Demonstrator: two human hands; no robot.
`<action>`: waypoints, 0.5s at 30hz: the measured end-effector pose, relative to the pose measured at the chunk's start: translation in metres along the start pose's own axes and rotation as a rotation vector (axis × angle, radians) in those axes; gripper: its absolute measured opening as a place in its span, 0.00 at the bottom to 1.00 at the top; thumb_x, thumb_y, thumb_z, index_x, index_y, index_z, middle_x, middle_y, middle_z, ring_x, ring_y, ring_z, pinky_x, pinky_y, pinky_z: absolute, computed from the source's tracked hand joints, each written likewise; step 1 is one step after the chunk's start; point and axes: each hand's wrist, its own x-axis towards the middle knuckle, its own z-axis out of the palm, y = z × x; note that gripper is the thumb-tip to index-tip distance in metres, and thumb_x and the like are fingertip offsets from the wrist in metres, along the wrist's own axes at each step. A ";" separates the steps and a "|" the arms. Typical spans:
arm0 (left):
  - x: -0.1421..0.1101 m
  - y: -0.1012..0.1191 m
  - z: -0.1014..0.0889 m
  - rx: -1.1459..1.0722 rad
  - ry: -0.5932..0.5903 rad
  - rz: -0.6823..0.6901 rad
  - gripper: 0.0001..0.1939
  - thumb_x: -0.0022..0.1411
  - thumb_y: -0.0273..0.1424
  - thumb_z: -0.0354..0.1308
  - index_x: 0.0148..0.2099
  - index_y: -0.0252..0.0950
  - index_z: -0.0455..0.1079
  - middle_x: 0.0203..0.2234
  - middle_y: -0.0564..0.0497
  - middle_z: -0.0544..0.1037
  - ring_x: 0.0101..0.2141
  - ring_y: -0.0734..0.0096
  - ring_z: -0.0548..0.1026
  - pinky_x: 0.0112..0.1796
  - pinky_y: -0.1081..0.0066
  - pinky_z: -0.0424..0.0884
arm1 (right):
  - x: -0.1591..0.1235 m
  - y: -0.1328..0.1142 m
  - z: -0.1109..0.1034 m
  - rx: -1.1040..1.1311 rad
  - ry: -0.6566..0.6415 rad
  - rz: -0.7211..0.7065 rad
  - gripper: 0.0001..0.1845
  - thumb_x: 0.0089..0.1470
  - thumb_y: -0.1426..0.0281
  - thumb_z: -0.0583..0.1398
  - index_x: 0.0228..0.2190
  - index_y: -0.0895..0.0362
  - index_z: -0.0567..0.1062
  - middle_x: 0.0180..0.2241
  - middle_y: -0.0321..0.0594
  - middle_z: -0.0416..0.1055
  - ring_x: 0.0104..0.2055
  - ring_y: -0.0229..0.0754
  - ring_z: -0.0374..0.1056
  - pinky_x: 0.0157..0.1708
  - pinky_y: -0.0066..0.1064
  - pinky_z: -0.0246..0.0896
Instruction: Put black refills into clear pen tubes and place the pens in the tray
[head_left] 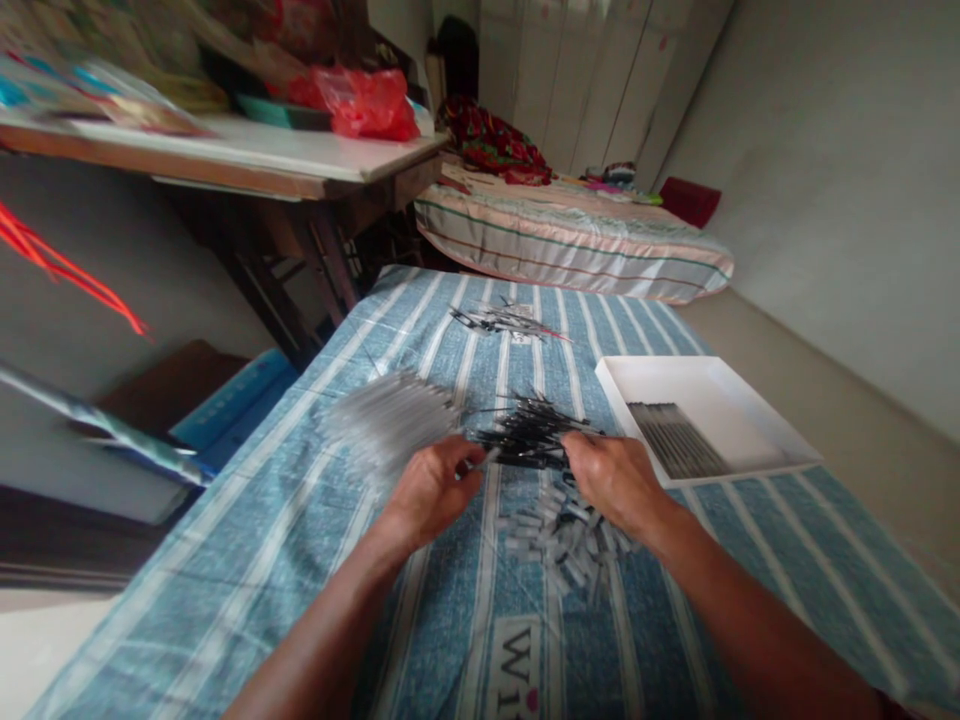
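Note:
My left hand [433, 487] is closed in a pinch on a thin clear tube [484, 461], just right of a heap of clear tubes [390, 420]. My right hand [615, 477] is curled with its fingers in a pile of thin black rods [529, 432]; what it grips is hidden. Short clear caps [559, 540] lie scattered under and between my wrists. All of it rests on a blue striped cloth [300, 560].
A white tray [750, 440] holding a row of dark sticks [675, 440] sits to the right. A smaller pile of rods [506, 318] lies farther back. A wooden table [247, 160] with a red bag stands at left, a striped mattress [570, 240] behind.

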 end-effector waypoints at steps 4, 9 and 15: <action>-0.003 0.005 0.000 -0.245 -0.060 0.018 0.09 0.53 0.28 0.52 0.34 0.34 0.72 0.26 0.53 0.75 0.27 0.73 0.71 0.29 0.77 0.64 | 0.004 -0.002 -0.007 -0.043 -0.038 -0.033 0.12 0.56 0.77 0.48 0.35 0.57 0.71 0.29 0.43 0.76 0.31 0.45 0.72 0.27 0.29 0.54; -0.004 0.010 -0.001 -0.361 -0.096 0.024 0.08 0.53 0.29 0.53 0.32 0.33 0.73 0.24 0.53 0.74 0.26 0.73 0.69 0.28 0.77 0.63 | 0.006 -0.002 -0.012 -0.044 -0.063 -0.046 0.12 0.56 0.78 0.49 0.36 0.58 0.70 0.30 0.45 0.75 0.32 0.45 0.71 0.30 0.29 0.55; -0.004 0.009 0.000 -0.373 -0.110 0.025 0.09 0.54 0.29 0.53 0.34 0.33 0.74 0.26 0.52 0.75 0.28 0.72 0.69 0.29 0.76 0.64 | 0.005 0.000 -0.013 -0.046 -0.074 -0.075 0.12 0.55 0.78 0.50 0.37 0.58 0.70 0.31 0.46 0.75 0.33 0.45 0.71 0.31 0.30 0.56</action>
